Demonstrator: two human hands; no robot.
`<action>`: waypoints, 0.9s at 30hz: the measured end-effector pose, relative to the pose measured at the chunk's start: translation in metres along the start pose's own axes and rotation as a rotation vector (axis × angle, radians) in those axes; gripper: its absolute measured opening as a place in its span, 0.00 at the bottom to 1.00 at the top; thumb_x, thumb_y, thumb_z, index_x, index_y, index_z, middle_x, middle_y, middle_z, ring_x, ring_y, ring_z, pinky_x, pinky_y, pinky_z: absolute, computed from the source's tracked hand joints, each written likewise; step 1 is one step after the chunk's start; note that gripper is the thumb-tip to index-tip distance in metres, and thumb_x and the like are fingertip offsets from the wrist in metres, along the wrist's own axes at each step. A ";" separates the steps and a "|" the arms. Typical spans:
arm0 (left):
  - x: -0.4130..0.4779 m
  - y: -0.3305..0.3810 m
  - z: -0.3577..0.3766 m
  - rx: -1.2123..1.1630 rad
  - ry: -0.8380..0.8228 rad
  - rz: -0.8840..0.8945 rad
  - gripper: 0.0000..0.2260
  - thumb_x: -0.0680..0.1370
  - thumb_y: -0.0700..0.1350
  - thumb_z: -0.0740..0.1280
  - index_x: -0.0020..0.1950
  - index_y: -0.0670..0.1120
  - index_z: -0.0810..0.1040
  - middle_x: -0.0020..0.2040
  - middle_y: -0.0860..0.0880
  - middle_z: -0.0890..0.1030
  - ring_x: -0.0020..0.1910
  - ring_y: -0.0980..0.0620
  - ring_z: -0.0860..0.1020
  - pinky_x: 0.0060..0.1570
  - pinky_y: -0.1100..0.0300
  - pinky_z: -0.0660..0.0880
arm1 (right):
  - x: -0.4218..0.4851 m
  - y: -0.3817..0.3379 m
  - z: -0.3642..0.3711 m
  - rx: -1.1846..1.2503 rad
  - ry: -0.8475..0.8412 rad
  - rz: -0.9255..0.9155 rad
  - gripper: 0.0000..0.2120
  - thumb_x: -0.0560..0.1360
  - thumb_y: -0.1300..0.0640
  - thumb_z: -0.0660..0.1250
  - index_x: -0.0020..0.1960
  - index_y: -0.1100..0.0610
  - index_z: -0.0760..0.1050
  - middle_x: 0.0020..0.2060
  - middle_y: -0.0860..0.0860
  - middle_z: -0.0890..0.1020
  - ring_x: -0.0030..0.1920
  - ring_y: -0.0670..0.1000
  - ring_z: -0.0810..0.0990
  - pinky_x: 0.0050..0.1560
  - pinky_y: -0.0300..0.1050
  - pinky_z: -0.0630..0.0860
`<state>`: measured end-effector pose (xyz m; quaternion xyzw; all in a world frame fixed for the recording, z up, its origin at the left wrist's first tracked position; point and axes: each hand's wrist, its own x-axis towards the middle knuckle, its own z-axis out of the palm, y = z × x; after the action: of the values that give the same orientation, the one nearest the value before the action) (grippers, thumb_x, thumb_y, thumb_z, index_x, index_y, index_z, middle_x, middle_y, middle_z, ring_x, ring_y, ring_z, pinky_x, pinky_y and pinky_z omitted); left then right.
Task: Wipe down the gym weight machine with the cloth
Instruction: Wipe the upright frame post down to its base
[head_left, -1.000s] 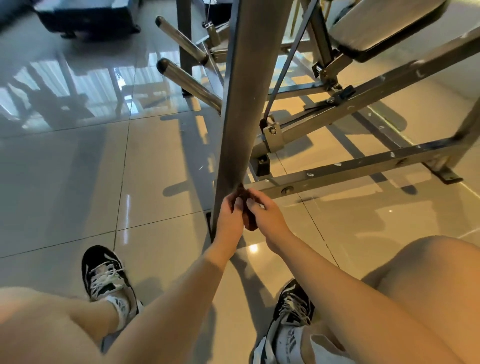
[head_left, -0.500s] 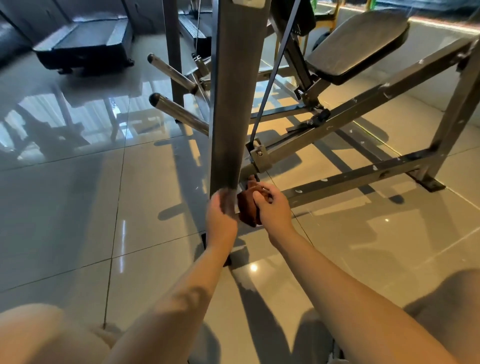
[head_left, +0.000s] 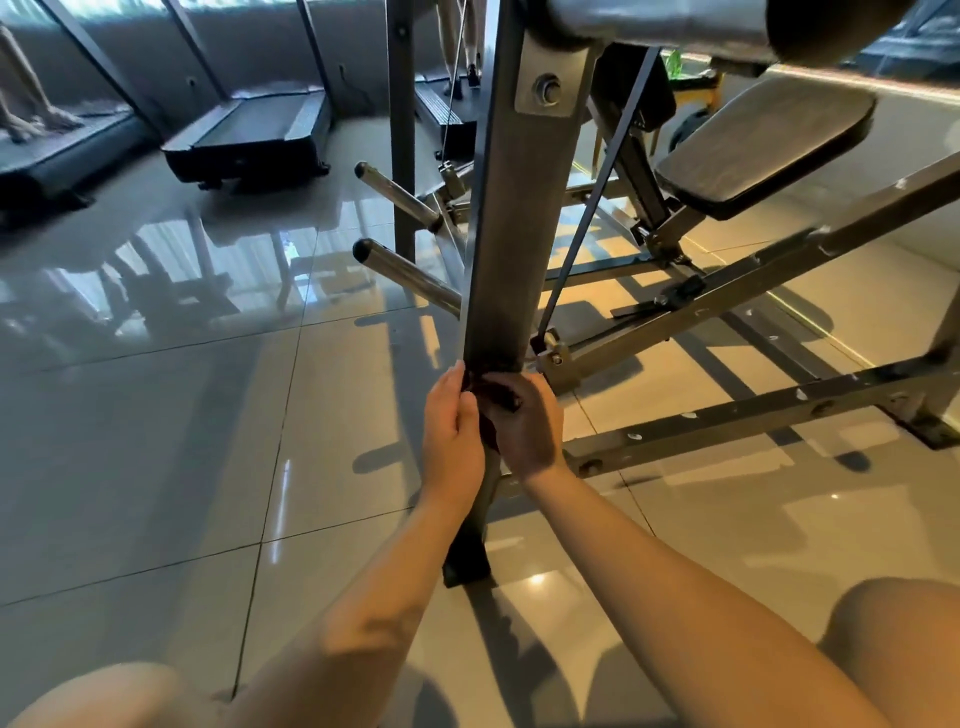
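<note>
As L hand (head_left: 451, 434) grips post (head_left: 511, 234), R hand (head_left: 527, 428) holds cloth (head_left: 493, 396) against it.

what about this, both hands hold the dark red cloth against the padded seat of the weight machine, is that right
Not quite: the place is wrong. The left hand and right hand both hold the dark red cloth, but against the machine's upright post, low down near its foot. The padded seat stands apart, further back on the right. The head view shows this.
</note>
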<state>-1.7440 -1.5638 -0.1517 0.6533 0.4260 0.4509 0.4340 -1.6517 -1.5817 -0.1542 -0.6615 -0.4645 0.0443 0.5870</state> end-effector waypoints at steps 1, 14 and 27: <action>0.003 0.004 0.001 0.017 0.006 0.014 0.18 0.87 0.48 0.54 0.77 0.54 0.68 0.72 0.55 0.72 0.71 0.60 0.68 0.72 0.59 0.67 | 0.005 -0.005 -0.004 0.010 0.012 -0.007 0.09 0.74 0.57 0.75 0.54 0.55 0.85 0.50 0.51 0.84 0.52 0.49 0.81 0.56 0.48 0.79; 0.017 0.023 0.007 0.037 0.024 0.112 0.19 0.87 0.53 0.52 0.75 0.52 0.69 0.70 0.51 0.73 0.69 0.56 0.70 0.69 0.55 0.71 | 0.024 -0.021 -0.019 0.001 0.057 0.000 0.08 0.74 0.59 0.76 0.53 0.54 0.85 0.50 0.50 0.84 0.52 0.45 0.80 0.56 0.43 0.78; 0.030 0.067 -0.001 0.059 0.037 0.161 0.20 0.87 0.51 0.53 0.79 0.56 0.64 0.75 0.55 0.68 0.74 0.58 0.64 0.67 0.66 0.61 | 0.047 -0.055 -0.030 0.080 0.046 0.042 0.06 0.77 0.57 0.73 0.54 0.51 0.82 0.51 0.45 0.80 0.55 0.49 0.81 0.59 0.52 0.79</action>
<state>-1.7271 -1.5527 -0.0813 0.6894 0.3933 0.4836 0.3691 -1.6382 -1.5793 -0.0771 -0.6479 -0.4350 0.0599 0.6224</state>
